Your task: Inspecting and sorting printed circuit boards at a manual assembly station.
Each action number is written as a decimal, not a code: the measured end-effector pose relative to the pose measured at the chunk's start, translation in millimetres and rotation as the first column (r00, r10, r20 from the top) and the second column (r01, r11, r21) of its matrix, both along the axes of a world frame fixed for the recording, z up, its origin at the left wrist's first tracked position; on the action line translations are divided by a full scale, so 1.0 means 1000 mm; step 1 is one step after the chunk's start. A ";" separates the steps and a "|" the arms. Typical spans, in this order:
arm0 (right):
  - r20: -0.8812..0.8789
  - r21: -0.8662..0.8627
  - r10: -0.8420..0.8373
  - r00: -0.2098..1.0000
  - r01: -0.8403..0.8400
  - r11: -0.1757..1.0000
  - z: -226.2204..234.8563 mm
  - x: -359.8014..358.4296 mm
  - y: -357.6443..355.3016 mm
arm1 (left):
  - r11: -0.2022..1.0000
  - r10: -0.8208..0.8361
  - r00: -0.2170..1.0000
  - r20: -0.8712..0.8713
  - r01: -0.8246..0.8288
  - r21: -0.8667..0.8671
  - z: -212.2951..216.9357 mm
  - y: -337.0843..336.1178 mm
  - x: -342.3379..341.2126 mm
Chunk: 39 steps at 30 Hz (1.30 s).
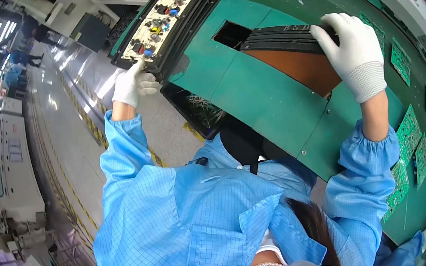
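Gloved left hand clamped on the near corner of a populated circuit board atop black trays; gloved right hand closed over the black tray stack edge, green workbench beneath

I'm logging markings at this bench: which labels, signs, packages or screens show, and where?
Pale lettering strip: on the black tray stack under the right hand, narrow, light on black.
Floor marking tape: left, yellow and black stripes.
No packages or screens can be made out; left hand grips a black tray carrying a circuit board.
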State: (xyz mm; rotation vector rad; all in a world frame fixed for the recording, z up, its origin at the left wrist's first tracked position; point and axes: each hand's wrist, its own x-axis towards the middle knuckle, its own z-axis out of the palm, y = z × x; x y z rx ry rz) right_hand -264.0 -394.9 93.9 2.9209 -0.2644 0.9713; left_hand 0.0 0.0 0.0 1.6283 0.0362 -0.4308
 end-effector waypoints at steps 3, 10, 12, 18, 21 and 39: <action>0.008 0.001 0.021 1.000 -0.021 1.000 0.001 -0.001 -0.002 | 0.986 0.014 0.999 0.037 -0.020 0.165 0.007 -0.003 -0.008; -0.012 0.033 0.029 1.000 -0.029 0.999 0.005 0.000 0.008 | 0.795 0.062 0.900 0.431 -0.306 0.524 0.032 0.021 -0.010; -0.006 0.020 0.009 1.000 -0.009 1.000 0.005 0.001 0.008 | 0.794 -0.071 0.765 0.640 -0.345 0.501 0.027 0.032 -0.007; -0.012 0.011 0.006 1.000 -0.006 1.000 0.004 -0.001 0.005 | 0.742 -0.496 0.344 0.797 -0.308 0.595 0.019 -0.012 -0.048; -0.015 0.012 0.002 1.000 -0.002 1.000 0.005 0.000 0.007 | 0.702 -0.508 0.348 0.788 -0.364 0.612 0.002 -0.021 -0.046; -0.011 0.016 0.026 1.000 -0.026 1.000 -0.001 0.006 0.000 | 0.910 -0.067 0.529 0.846 -0.316 0.269 -0.013 0.031 0.010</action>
